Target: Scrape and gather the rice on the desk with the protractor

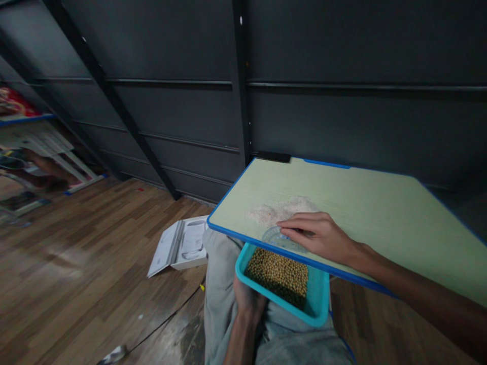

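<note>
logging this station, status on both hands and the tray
Left hand beneath turquoise tray of beans. Right hand at clear protractor, near table edge. Pale granular heap just beyond protractor.

A pale green desk [365, 203] with a blue rim is carrying a loose pile of whitish grains [281, 209] on its left part. A clear protractor [272, 235] is lying just in front, by the near edge. Below, the brown wood-patterned floor [95, 238] is holding an open white box [192, 261] and a dark cable [168, 320].
</note>
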{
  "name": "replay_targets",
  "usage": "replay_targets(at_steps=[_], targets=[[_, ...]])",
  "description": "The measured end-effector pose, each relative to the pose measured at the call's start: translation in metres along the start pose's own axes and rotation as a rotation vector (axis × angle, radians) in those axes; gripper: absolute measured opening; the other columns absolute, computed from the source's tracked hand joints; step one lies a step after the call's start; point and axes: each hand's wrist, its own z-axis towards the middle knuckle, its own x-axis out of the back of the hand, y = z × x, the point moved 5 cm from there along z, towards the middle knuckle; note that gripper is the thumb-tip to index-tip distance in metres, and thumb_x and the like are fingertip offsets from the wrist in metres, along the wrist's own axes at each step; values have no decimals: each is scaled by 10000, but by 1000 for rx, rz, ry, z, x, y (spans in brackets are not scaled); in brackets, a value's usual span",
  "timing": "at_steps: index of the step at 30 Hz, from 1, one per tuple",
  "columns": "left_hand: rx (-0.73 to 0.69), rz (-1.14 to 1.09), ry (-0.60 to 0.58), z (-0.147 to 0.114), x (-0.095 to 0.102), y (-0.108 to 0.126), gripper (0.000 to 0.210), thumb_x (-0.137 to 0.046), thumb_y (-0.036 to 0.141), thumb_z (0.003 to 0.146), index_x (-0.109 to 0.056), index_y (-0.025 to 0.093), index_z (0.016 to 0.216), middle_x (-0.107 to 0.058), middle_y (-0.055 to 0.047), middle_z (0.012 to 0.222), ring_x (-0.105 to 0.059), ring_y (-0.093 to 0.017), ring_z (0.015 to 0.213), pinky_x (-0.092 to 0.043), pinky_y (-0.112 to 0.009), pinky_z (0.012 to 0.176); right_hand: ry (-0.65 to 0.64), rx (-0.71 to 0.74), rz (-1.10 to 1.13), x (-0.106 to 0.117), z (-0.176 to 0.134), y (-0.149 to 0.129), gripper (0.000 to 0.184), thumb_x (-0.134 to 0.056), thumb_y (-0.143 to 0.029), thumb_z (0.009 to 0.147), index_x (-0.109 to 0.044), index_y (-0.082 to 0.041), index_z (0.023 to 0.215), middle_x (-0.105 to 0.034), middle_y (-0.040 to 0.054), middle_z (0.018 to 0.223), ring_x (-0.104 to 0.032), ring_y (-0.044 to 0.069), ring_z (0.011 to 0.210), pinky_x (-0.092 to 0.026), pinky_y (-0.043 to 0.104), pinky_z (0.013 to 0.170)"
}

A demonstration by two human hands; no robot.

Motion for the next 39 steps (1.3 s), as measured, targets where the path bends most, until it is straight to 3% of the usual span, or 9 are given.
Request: replay_targets(at_steps=[10,21,27,32,39], targets=[[21,38,26,-4,-7,2,331,-661,384,808,-761,223,1079,-754,-82,1173,-564,-374,1302,-475,-536,1074,12,8,44,1,-1,0,206,-617,-221,953,-769,-247,1090,-782,37,987,-723,174,868,-578,325,782],[-14,29,110,-1,11,3,215,-671,314,811,-780,262,989,-783,-54,1075,-653,-320,1190,-483,-452,1074,50,38,-124,15,4,16,244,-575,-189,977,-749,-218,1146,-774,64,1051,-714,204,959,-574,389,879],[-40,16,102,0,10,2,293,-675,300,799,-772,176,1046,-781,-80,1074,-691,-315,1114,-489,-442,1063,77,-19,-133,21,7,27,246,-567,-214,986,-749,-234,1151,-762,61,1055,-709,200,958,-570,380,878],[-2,-4,97,-1,10,1,297,-666,317,822,-758,246,1096,-772,-68,1117,-674,-314,1151,-488,-459,1068,150,-82,-164,32,9,31,232,-564,-210,984,-760,-223,1107,-764,61,1012,-714,198,908,-569,368,833],[6,-29,149,-1,13,1,304,-611,286,859,-738,186,1117,-767,-80,1114,-667,-302,1162,-485,-444,1075,176,-118,-286,40,9,39,211,-579,-175,978,-749,-205,1099,-763,60,1040,-711,207,927,-555,377,844]])
